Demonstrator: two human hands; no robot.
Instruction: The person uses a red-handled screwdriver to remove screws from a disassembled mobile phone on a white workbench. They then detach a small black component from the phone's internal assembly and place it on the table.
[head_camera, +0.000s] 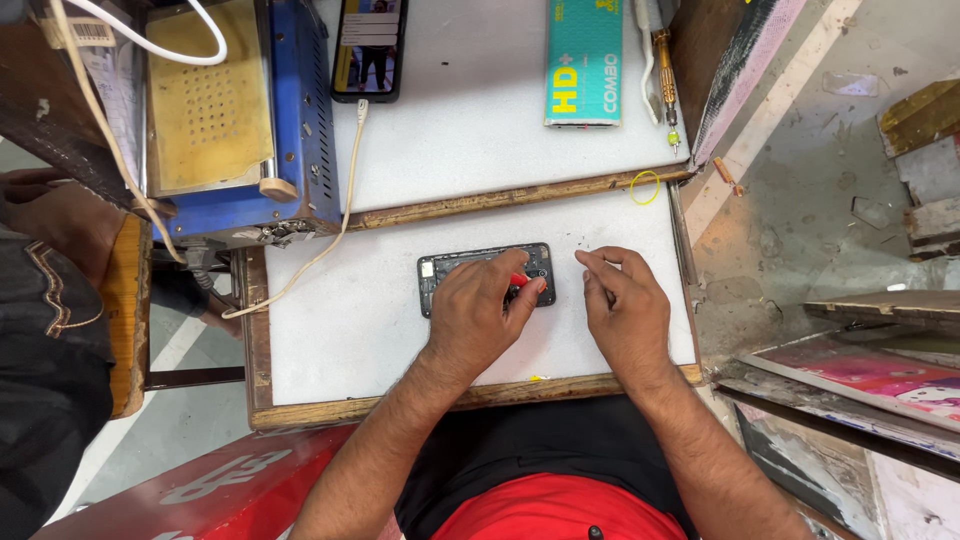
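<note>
An opened black phone lies back-up on the white work board, its insides showing. My left hand rests over the phone's right half and grips a small red tool against it. My right hand lies on the board just right of the phone, thumb and forefinger pinched near tiny dark specks; whether it holds anything is too small to see.
A blue heating machine with a yellow pad stands at the back left, a white cable trailing from it. Behind lie a lit phone, a teal box, a screwdriver and a yellow rubber band. Another person sits at the left.
</note>
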